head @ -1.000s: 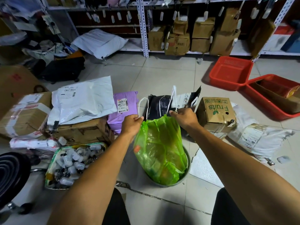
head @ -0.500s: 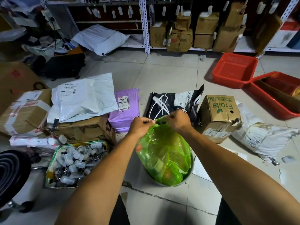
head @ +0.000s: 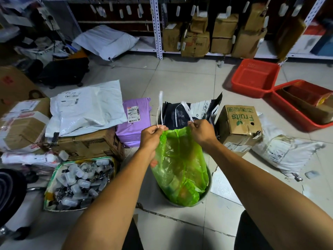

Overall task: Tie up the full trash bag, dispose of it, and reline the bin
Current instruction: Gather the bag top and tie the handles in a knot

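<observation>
A full green trash bag stands in a round grey bin on the tiled floor, its top gathered up between my hands. My left hand pinches one white drawstring that rises straight up from the fist. My right hand pinches the other white drawstring, which loops up in front of a black mailer. The two hands are a short way apart at the bag's mouth.
Parcels ring the bin: a purple mailer, a black mailer, a "Fruits" carton, cardboard boxes and white mailers. A tray of small plastic tags lies left. Red baskets sit far right, shelving behind.
My hands came together at the bag's mouth half a second ago and have now drawn apart again, each pulling a drawstring upward. The bag's top is cinched tighter.
</observation>
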